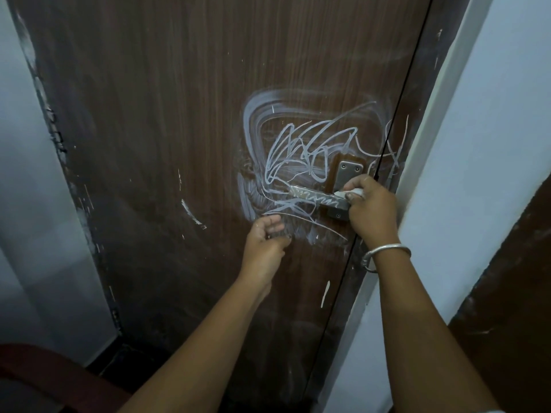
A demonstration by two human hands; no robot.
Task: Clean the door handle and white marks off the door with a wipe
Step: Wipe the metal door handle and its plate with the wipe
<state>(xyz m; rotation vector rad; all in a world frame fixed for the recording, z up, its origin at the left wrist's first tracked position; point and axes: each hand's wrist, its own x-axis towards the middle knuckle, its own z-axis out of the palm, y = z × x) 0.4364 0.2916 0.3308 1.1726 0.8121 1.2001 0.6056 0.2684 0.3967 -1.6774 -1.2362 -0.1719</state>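
Observation:
A dark brown wooden door (179,129) carries white scribbled marks (301,150) and smeared white streaks around its metal lever handle (316,196). The handle itself has white squiggles along it. My right hand (372,210) is closed on a small white wipe (351,192) and presses it against the handle's right end, by the steel backplate (348,174). My left hand (265,239) hovers below and left of the handle, fingers loosely curled with nothing in them, close to the door's surface.
A white door frame and wall (492,144) run down the right side. A pale wall (29,204) stands at the left. A dark red curved chair edge (44,374) sits at the lower left. More white flecks (190,213) dot the door.

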